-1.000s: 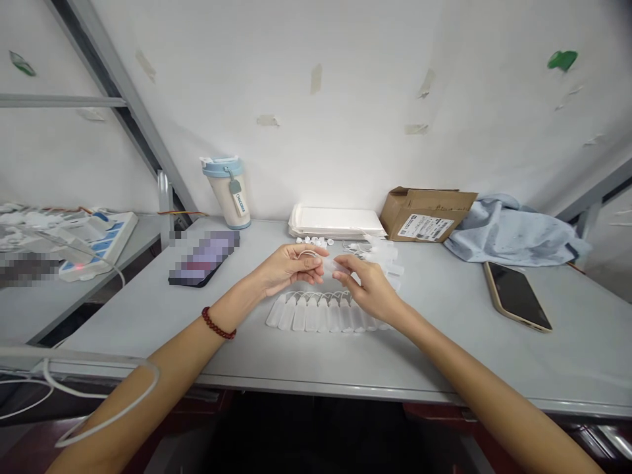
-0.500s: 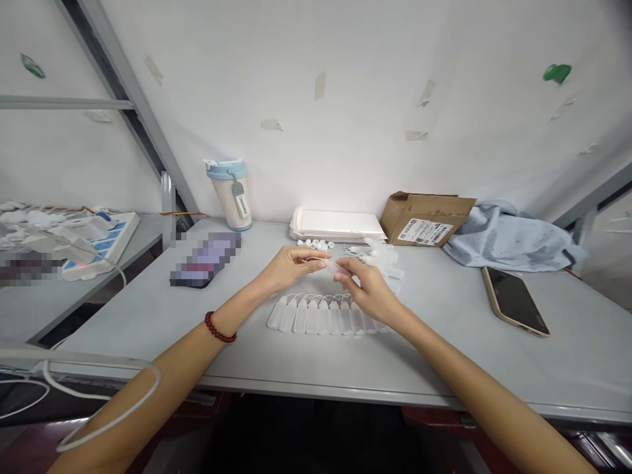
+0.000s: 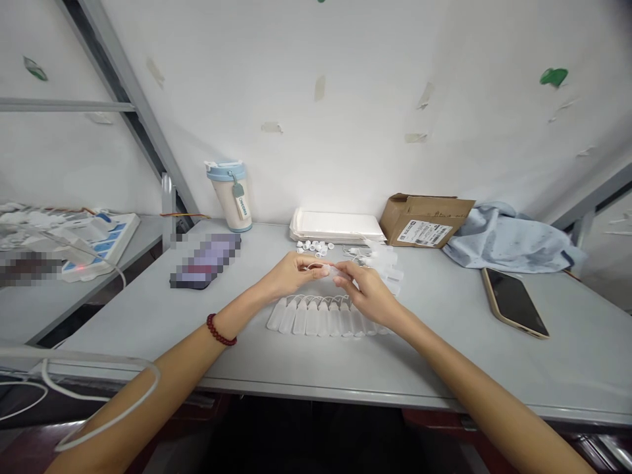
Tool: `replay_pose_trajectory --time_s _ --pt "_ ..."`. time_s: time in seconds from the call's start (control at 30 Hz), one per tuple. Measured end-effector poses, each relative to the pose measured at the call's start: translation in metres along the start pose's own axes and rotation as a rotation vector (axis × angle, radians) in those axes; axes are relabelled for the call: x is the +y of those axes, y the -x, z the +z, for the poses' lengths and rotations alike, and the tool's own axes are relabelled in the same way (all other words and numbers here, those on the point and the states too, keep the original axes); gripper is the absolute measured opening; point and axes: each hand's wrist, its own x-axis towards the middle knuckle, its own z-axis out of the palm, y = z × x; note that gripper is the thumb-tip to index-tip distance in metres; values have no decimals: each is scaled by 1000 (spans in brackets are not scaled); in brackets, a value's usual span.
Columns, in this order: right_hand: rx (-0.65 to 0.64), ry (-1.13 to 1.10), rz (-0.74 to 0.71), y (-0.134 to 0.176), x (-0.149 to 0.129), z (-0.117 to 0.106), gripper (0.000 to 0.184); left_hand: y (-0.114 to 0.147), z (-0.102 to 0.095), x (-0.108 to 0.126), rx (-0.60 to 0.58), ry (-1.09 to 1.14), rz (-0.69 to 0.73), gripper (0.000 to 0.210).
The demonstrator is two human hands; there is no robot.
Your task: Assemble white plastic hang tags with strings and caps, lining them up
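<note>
Above the middle of the table, my left hand (image 3: 291, 275) pinches a thin white cord loop (image 3: 311, 265) at the end of a small translucent plastic tube. My right hand (image 3: 369, 289) closes its fingertips on the body of that translucent tube (image 3: 336, 271), partly hidden by the fingers. Just below the hands, several similar translucent tubes (image 3: 323, 318) lie side by side in a row, with white cord loops at their tops. Small white caps (image 3: 316, 247) are scattered behind my hands. More loose translucent tubes (image 3: 390, 260) and cords lie behind my right hand, partly covered by it.
A stack of white flat packs (image 3: 338, 226) and a cardboard box (image 3: 427, 220) stand by the wall. Blue cloth (image 3: 513, 237) and a phone (image 3: 516, 301) are at right. A tumbler (image 3: 231, 196) and a blurred-out phone (image 3: 207, 260) are at left, beyond them a power strip (image 3: 111, 247).
My hands have drawn slightly closer together around the tube, and my left hand has shifted a little down. The row of tubes has not moved.
</note>
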Motion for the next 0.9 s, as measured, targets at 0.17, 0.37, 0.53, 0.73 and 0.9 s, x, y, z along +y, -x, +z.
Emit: replay_pose_trajectory --time_s 0.17,0.37,0.53,0.73,0.9 --pt "29 0 -23 1 -2 0 27 0 1 -1 -30 -115 47 30" --pt "-16 60 -126 0 -3 -1 28 1 -1 2 -81 -225 17 38" --pt "32 81 -65 -2 0 -4 28 -6 -11 -11 87 -248 32 36" --pt "60 74 -7 -3 4 -6 30 -17 -27 -47 336 -627 75 35" --pt "55 85 -20 -4 5 -4 29 -22 -31 -61 256 -677 94 29"
